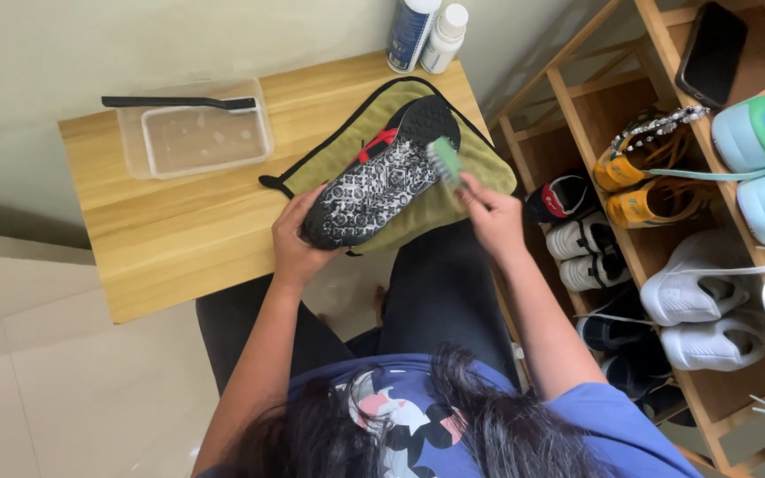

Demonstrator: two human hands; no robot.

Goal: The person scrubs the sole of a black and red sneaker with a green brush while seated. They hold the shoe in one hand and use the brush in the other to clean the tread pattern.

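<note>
A black shoe (381, 177) lies sole up, its patterned grey-and-black tread facing the camera, on a green cloth (471, 168) spread over the right end of a small wooden table (170, 239). A strip of red shows along the shoe's upper edge. The left hand (298, 239) wraps around the shoe's near end, fingers curled under it and thumb on the sole, gripping it firmly. The right hand (493, 212) is closed around the handle of a green brush (444, 159), whose bristles touch the sole's right edge near the far end.

On the table's left part sits a clear tub (195, 133) with water in it, and a black brush (179, 103) rests across its far rim. At the table's far edge stand two bottles (427, 34), one blue and white, one white, just beside each other.

To the right stands a wooden rack (657, 265) holding several shoes: white pairs, an orange-yellow pair, pale blue ones and dark ones. A black phone (712, 53) lies on the rack's top shelf. The person sits with dark-trousered knees under the table's near edge, on a pale tiled floor (46, 381).
</note>
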